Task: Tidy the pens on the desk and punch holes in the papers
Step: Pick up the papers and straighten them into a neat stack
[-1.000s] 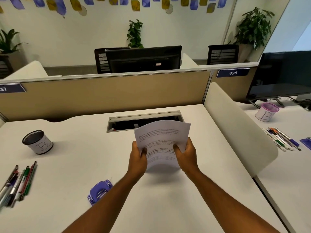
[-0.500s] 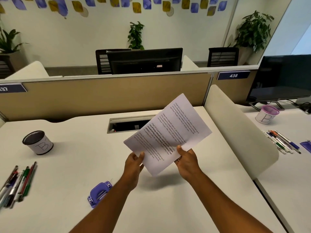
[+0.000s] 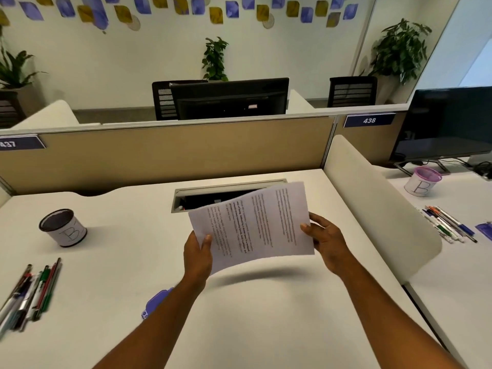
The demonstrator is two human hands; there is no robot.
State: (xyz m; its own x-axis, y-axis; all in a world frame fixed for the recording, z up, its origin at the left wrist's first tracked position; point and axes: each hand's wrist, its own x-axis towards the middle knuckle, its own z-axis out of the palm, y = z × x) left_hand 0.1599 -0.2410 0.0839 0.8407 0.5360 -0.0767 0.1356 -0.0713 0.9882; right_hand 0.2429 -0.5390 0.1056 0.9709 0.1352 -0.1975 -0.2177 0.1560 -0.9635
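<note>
Head view looks down on a white counter (image 3: 111, 265) where both hands hold a small stack of printed papers (image 3: 255, 222) in the air above its middle, turned sideways so the lines of text run up and down. At the near left corner the left hand (image 3: 197, 255) has its fingers clamped on the sheets, thumb on top. The right hand (image 3: 326, 242) grips the right edge, thumb on the page and fingers behind. A purple hole punch (image 3: 157, 302) sits on the counter near the left forearm, partly hidden by it. Loose pens (image 3: 32, 291) lie in a row at the near left edge, and a black mesh cup (image 3: 62, 227) marked B stands farther back on the left, well apart from the papers.
</note>
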